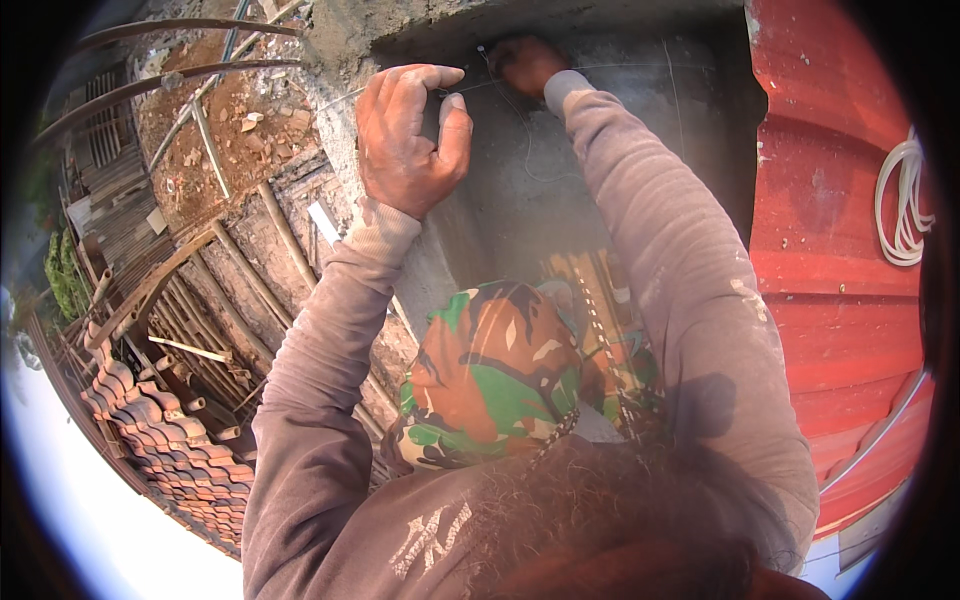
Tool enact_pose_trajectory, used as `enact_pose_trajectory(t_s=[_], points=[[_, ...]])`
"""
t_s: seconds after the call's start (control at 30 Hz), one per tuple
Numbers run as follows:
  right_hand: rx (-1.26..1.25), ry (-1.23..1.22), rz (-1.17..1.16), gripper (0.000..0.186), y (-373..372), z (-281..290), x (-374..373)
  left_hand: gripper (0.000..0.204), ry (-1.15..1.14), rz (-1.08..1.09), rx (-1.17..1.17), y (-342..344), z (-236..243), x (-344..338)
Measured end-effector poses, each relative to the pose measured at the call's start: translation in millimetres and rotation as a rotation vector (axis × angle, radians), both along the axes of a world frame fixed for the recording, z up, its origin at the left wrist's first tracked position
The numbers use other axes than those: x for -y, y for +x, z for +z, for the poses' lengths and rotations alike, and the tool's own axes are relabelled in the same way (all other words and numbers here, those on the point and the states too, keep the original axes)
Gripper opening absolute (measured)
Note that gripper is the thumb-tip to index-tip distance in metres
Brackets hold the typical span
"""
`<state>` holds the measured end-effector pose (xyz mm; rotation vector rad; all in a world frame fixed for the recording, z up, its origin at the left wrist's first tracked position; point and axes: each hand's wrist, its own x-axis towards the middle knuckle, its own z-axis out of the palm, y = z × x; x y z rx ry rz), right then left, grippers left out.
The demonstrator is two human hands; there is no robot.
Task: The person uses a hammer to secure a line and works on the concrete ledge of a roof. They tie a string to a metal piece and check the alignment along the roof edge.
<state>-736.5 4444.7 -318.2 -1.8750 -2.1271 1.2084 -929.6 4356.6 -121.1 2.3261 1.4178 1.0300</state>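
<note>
My left hand (412,140) is raised at a concrete edge, thumb and forefinger apart in a C shape, the other fingers curled. A thin string (625,66) runs across the grey wall (610,200) and passes by this hand; whether the hand touches it I cannot tell. My right hand (525,65) is closed against the shaded upper wall, just right of a small nail-like pin (481,49). A loose thin line (527,150) hangs in a curve below the pin. Shadow hides the right fingertips and anything between them.
Red corrugated sheet metal (830,330) stands at the right, with a coiled white cable (900,205) on it. Camouflage cloth (490,375) is below my arms. Lower left are wooden poles (250,270), roof tiles (165,440) and rubble-strewn soil (255,120).
</note>
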Motion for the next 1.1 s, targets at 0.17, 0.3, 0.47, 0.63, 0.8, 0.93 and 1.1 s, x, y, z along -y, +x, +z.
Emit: enact_pose_trajectory(t_s=[0.17, 0.3, 0.47, 0.63, 0.8, 0.93, 1.1], points=[[-0.021, 0.079, -0.051, 0.031, -0.4, -4.3, 5.3, 0.024, -0.052, -0.003, -0.001, 0.2, 3.1, -0.8], [-0.023, 0.126, -0.127, 0.031, -4.8, 17.5, 19.1, 0.025, -0.039, 0.025, -0.045, 1.6, 3.0, 1.9], [0.117, 0.278, -0.141, 0.031, 0.6, 31.9, 29.8, 0.027, -0.012, 0.033, -0.116, 5.7, -0.2, 0.3], [0.142, 0.207, -0.157, 0.030, -3.1, 37.4, 32.4, 0.027, -0.028, 0.072, -0.303, 12.4, 3.6, 4.8], [0.089, 0.146, -0.224, 0.031, -6.3, 36.8, 36.4, 0.028, -0.066, 0.174, -0.283, 31.7, -6.9, 7.2], [0.073, 0.083, -0.153, 0.028, -1.1, 48.2, 25.4, 0.035, -0.686, 0.490, 0.094, 71.3, -47.9, -14.9], [0.081, 0.083, -0.128, 0.027, -8.1, 49.7, 29.6, 0.038, -0.885, 0.678, 0.163, 58.8, -134.6, -39.1]])
